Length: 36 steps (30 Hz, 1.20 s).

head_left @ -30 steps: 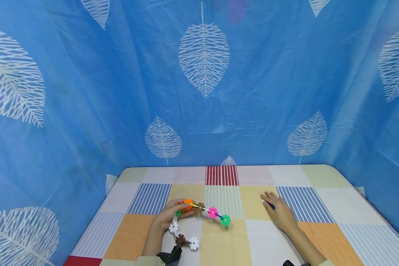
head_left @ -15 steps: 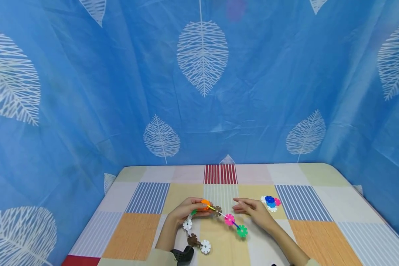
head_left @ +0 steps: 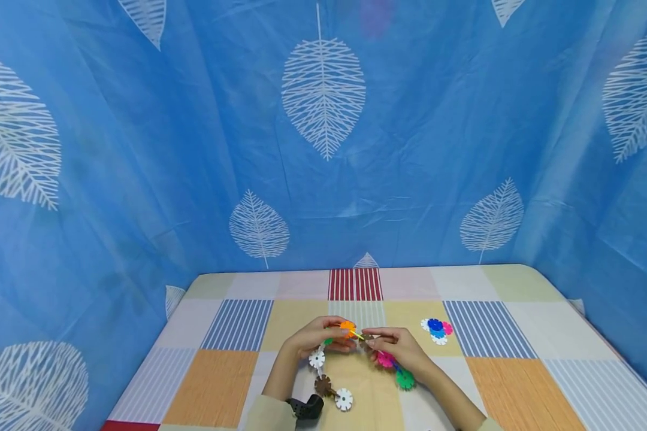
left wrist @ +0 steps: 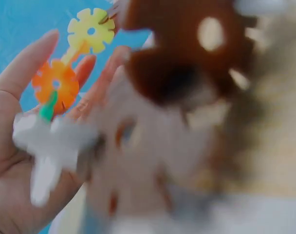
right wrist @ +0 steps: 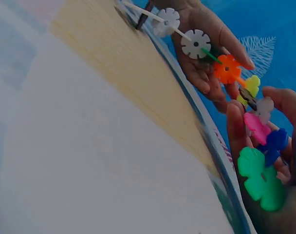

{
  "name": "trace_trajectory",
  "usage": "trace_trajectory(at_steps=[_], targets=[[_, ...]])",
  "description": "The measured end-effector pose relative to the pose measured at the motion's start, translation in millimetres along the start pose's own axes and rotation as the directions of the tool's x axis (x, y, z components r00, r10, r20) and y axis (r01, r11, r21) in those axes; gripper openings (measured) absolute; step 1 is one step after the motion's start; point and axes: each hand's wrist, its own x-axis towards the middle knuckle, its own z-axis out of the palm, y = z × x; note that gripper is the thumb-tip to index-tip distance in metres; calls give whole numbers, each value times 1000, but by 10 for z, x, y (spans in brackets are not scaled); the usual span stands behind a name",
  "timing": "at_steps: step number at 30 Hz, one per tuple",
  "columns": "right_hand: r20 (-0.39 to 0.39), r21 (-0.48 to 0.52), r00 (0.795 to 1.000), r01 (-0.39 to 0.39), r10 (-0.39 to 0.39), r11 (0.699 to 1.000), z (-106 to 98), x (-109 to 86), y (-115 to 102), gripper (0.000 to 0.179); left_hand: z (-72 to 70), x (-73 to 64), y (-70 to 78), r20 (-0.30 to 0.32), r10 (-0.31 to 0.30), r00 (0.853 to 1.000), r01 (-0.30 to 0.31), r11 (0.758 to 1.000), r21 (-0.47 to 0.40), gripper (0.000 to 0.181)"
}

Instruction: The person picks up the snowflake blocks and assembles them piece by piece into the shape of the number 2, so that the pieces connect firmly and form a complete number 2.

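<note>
A chain of interlocking flower-shaped plastic discs hangs in a curve between my hands above the table. My left hand (head_left: 314, 336) pinches its orange disc (left wrist: 55, 86) between thumb and fingers. On the other side, my right hand (head_left: 404, 350) grips the chain near a brown disc (right wrist: 248, 98) and a whitish disc (right wrist: 263, 110). A yellow disc (left wrist: 91, 30) bridges the two hands. The pink disc (right wrist: 257, 127), blue disc (right wrist: 273, 145) and green disc (right wrist: 261, 178) hang by the right palm. The other end carries white discs (head_left: 317, 358) and a dark brown disc (head_left: 323, 385).
A small pile of loose discs (head_left: 437, 328), blue, pink and white, lies on the table to the right of my right hand. The patchwork cloth (head_left: 356, 285) covers the table. A blue leaf-print curtain (head_left: 323, 197) stands behind and at both sides.
My right hand has left the loose pile, moved left, and now holds the chain. My left hand has shifted right with the chain. The pile is uncovered.
</note>
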Motion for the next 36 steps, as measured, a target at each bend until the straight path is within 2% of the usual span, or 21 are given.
trace_trajectory(at_steps=[3,5,8,11,14,17,19,22,23,25,28,30,33,36], targets=[[-94,66,995,-6,12,998,-25,11,5,40,-31,-27,-48,-13,3,1000,-4,999,-51,43],[-196,120,980,-10,34,993,-39,20,9,39,-57,-52,-79,-25,12,1000,-14,997,-75,48],[-341,211,938,14,60,977,-55,29,24,37,-80,-81,-109,-58,45,997,-51,994,-93,53],[-444,280,893,58,76,958,-55,33,42,36,-78,-94,-117,-118,91,989,-104,989,-109,57],[-509,309,857,99,76,946,-34,33,46,37,-60,-63,-120,-208,138,968,-168,977,-131,60],[-538,316,838,106,86,943,27,33,43,36,-30,1,-113,-328,173,929,-226,965,-132,59],[-528,313,844,86,98,946,89,26,31,37,-13,52,-103,-412,186,892,-259,958,-127,56],[-495,289,858,10,141,957,189,9,2,35,4,118,-74,-513,200,835,-289,952,-101,52],[-488,270,859,-18,153,963,218,4,-9,34,7,138,-61,-538,198,820,-290,952,-92,51],[-482,240,858,-67,179,968,269,-8,-34,31,13,166,-30,-568,191,801,-276,959,-66,48],[-467,212,860,-114,203,971,318,-28,-73,29,37,184,36,-572,201,795,-243,970,3,43],[-436,222,872,-136,223,966,333,-43,-95,29,59,182,83,-562,217,798,-217,974,69,39],[-384,250,887,-168,257,953,335,-67,-117,30,77,192,120,-535,264,803,-197,964,179,35],[-362,255,893,-180,267,950,331,-87,-123,31,49,246,80,-521,278,807,-175,955,237,34]])
